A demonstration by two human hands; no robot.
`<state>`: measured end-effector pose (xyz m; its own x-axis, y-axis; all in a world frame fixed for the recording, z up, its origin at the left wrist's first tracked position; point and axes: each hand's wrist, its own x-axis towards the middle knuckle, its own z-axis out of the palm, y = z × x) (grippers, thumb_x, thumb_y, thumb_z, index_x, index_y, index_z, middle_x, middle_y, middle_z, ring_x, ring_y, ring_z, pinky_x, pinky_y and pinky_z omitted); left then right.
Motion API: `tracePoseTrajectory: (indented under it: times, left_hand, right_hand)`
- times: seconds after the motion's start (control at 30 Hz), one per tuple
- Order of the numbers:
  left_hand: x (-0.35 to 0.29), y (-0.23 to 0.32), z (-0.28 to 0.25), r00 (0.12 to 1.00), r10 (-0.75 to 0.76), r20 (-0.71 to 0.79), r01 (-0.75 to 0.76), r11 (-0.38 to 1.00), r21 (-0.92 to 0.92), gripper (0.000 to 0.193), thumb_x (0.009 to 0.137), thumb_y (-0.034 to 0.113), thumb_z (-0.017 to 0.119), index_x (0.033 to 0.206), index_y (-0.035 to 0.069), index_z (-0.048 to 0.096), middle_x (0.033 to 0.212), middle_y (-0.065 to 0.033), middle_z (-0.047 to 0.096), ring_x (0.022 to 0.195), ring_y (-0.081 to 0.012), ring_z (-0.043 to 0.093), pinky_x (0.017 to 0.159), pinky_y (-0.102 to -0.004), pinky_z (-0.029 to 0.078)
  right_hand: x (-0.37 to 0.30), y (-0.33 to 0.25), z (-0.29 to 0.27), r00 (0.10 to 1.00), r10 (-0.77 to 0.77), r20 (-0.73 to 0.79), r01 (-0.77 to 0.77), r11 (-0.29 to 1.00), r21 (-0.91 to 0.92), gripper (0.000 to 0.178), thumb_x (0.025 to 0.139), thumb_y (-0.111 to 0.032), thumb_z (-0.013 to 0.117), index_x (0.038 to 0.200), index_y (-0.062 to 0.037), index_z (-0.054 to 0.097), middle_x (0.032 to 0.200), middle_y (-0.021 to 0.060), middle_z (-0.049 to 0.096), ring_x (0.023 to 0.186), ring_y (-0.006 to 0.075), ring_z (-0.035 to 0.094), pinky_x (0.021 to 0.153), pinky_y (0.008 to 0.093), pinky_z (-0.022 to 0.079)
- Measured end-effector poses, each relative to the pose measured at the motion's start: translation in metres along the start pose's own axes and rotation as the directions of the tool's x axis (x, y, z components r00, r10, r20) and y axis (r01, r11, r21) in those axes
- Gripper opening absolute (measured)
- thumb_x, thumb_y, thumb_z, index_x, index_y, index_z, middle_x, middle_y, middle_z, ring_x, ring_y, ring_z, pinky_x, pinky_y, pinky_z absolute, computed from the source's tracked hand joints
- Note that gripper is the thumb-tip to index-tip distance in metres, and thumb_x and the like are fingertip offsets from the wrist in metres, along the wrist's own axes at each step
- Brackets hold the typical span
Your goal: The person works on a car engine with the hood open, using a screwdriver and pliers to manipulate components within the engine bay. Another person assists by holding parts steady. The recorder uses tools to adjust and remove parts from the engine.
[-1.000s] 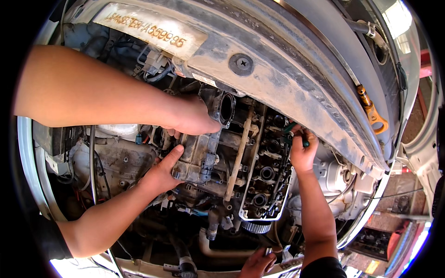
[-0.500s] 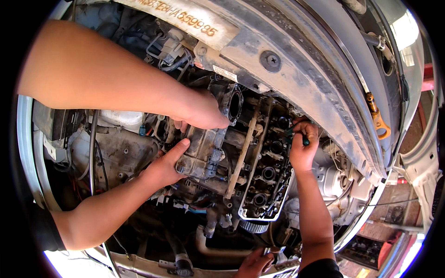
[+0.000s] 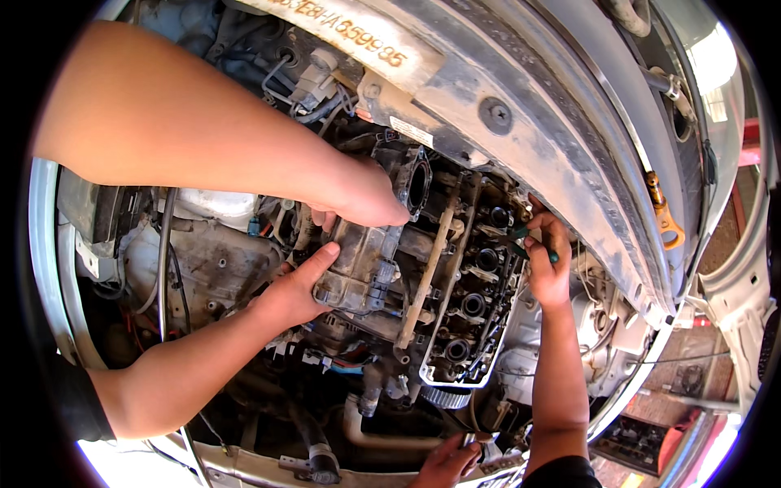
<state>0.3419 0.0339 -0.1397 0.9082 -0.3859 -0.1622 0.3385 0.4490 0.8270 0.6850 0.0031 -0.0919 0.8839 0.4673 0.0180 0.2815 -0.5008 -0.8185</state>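
Note:
A dirty intake manifold housing point(image 3: 358, 252) with a round flanged opening lies over the engine's middle. My left hand point(image 3: 297, 289) is closed around its lower left side, thumb pressed on top, other fingers mostly hidden. Across the housing's upper end lies another person's hand point(image 3: 370, 195), its arm reaching in from the upper left. To the right sits the uncovered cylinder head point(image 3: 460, 281), oily, with several round wells and a long metal shaft. At its upper right edge my right hand point(image 3: 549, 256) grips a green-handled tool point(image 3: 519, 234), whose working end I cannot make out.
Another hand point(image 3: 446, 462) holds a shiny metal piece at the lower edge. An orange-handled dipstick point(image 3: 667, 215) hangs along the upper right. A toothed pulley point(image 3: 446, 398) sits below the head. The firewall's metal edge point(image 3: 358, 37) curves above, and a thin rod point(image 3: 165, 260) stands at left.
My right hand has shifted slightly right, and more of the green-handled tool shows. My left hand and the other person's hand keep their hold on the housing. The view has moved slightly.

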Motion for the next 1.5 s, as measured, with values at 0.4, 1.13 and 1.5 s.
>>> tracePoseTrajectory:
  times: [0.4, 1.13, 1.5]
  left_hand:
    - [0.000, 0.004, -0.006, 1.000, 0.024, 0.010, -0.024, 1.000, -0.003, 0.101, 0.087, 0.035, 0.093, 0.170, 0.018, 0.037, 0.132, -0.0258, 0.072, 0.118, -0.0412, 0.070, 0.101, -0.0461, 0.055]
    - [0.008, 0.002, -0.026, 0.999, 0.052, 0.002, -0.052, 0.997, 0.057, 0.101, 0.087, 0.035, 0.092, 0.170, 0.019, 0.037, 0.131, -0.0257, 0.073, 0.116, -0.0418, 0.071, 0.099, -0.0462, 0.055]
    - [0.000, 0.011, -0.048, 0.994, 0.108, -0.026, -0.103, 0.985, 0.141, 0.101, 0.088, 0.034, 0.092, 0.170, 0.019, 0.036, 0.130, -0.0256, 0.073, 0.114, -0.0421, 0.071, 0.098, -0.0462, 0.056]
  right_hand:
    - [0.001, 0.039, 0.016, 0.997, -0.079, -0.001, 0.079, 0.993, 0.087, 0.039, 0.084, 0.006, 0.045, 0.120, -0.0053, 0.055, 0.139, 0.0158, 0.053, 0.133, 0.0259, 0.054, 0.118, 0.0419, 0.038]
    - [0.000, 0.025, 0.015, 0.993, 0.000, -0.122, 0.022, 0.982, 0.186, 0.050, 0.084, -0.002, 0.043, 0.132, -0.0062, 0.052, 0.144, 0.0118, 0.054, 0.128, 0.0225, 0.059, 0.087, 0.0239, 0.042]
    - [0.006, 0.056, 0.014, 0.981, -0.170, -0.099, 0.174, 0.984, 0.038, 0.036, 0.087, 0.001, 0.041, 0.118, -0.0058, 0.055, 0.124, 0.0102, 0.057, 0.115, 0.0211, 0.061, 0.087, 0.0271, 0.042]
